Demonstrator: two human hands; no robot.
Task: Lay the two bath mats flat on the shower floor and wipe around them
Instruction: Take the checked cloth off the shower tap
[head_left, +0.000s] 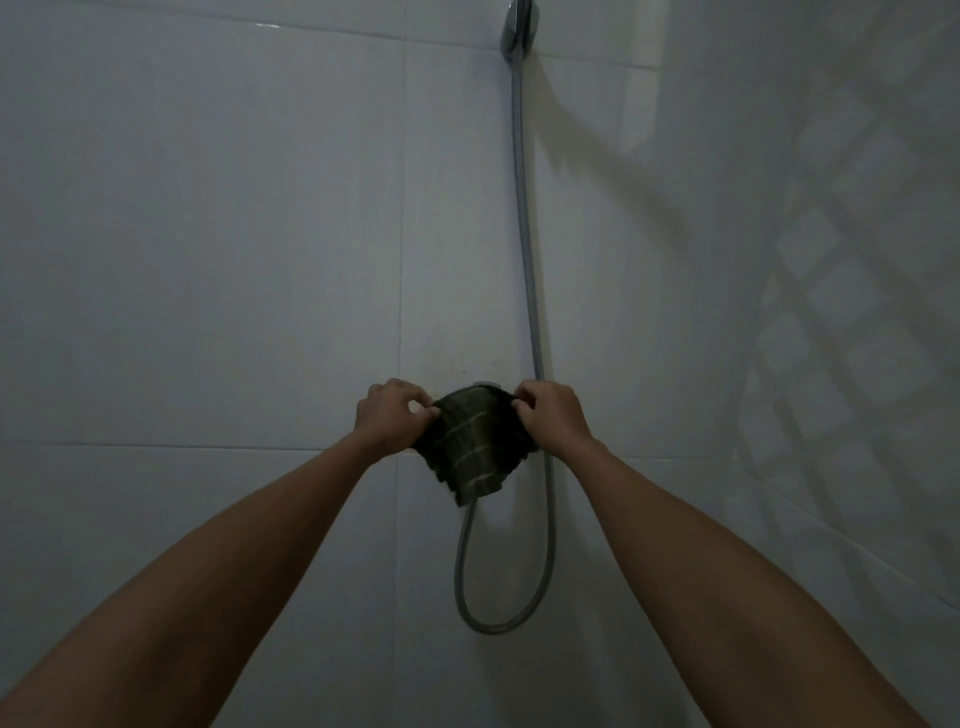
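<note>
A dark green cloth (474, 447) with pale stripes hangs over the shower tap on the white tiled wall, covering most of the tap. My left hand (390, 415) pinches the cloth's upper left edge. My right hand (551, 415) grips its upper right edge. Both arms reach straight out toward the wall. A small bit of chrome (487, 385) shows above the cloth. No bath mats and no shower floor are in view.
A metal shower hose (525, 218) runs down the wall from a chrome holder (519, 26) at the top, loops below the cloth (498, 623) and goes up under it. A second tiled wall (831, 260) stands at the right with a lattice shadow.
</note>
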